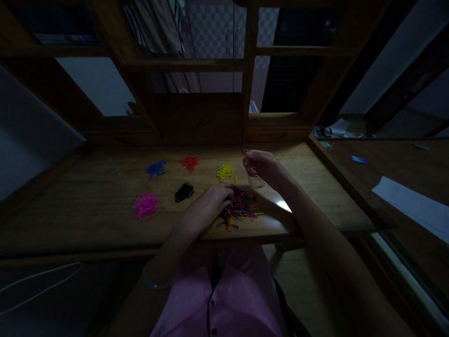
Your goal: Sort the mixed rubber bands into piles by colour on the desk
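Mixed-colour heap of small thin looped pieces [243,206] is on the light wooden surface [87,187]; left hand [210,200] at its 10 o'clock edge, fingers bent onto it, can't tell if gripping. Right hand [261,164] above its 12, fingers curled, too dim to confirm a grip. Relative to heap: yellow pile [225,172] at 11, red pile [190,163] and blue pile [156,168] at 10, black pile [184,192] and pink pile [145,206] near 9.

Home room, wooden desk [87,187], checkered cupboard [210,37]
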Demonstrator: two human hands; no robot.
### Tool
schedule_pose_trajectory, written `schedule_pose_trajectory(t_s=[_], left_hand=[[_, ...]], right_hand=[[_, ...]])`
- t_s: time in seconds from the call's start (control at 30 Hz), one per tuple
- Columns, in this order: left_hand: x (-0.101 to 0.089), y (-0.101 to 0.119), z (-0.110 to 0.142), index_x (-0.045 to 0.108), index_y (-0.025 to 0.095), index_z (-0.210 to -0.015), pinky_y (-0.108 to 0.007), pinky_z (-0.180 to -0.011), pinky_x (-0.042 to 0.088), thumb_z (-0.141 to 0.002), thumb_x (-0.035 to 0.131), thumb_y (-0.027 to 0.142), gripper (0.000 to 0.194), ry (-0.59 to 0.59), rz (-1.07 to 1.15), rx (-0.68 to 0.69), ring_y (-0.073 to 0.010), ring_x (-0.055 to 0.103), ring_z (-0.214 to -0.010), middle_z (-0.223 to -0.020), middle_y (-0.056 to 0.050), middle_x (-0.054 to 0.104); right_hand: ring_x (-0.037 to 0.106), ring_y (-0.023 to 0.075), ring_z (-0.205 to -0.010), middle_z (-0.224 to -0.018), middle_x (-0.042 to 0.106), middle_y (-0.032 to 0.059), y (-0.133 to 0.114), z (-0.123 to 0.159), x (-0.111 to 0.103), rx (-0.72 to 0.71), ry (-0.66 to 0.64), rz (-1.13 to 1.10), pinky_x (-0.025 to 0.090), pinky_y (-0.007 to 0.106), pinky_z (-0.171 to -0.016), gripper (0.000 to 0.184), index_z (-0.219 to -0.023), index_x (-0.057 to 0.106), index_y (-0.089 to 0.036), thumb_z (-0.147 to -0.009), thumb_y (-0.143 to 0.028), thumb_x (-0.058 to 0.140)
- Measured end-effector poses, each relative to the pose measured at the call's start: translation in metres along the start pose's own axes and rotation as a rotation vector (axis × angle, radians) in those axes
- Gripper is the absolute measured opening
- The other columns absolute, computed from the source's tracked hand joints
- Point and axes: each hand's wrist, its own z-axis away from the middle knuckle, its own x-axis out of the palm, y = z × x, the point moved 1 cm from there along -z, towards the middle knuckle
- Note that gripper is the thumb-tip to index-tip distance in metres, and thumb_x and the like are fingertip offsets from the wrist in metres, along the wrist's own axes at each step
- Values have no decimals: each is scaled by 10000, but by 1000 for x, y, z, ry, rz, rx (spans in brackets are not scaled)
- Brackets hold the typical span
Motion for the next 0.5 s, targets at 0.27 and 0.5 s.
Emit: schedule_pose_trajectory(t_s=[0.27, 0.5], left_hand=[[-9, -18, -5, 673, 188, -863, -305, -793, 465, -887, 570, 252, 123, 15, 65, -46, -188, 621, -851, -920, -38, 674], [-16, -41, 2, 708, 149, -857, -263, -613, 480, -790, 650, 345, 215, 124, 459, -424, -181, 644, -704, -777, -47, 711]], right_hand=[[393, 86, -508, -648, 503, -1, 0, 1, 0, -26, -32, -3, 256, 259, -469, 218, -718, 609, -175, -861, -339, 606], [398, 87, -510, -641, 503, 0, 0, 1, 0, 4, -18, 2, 258, 256, -466, 225, -698, 601, -174, -847, -341, 617]])
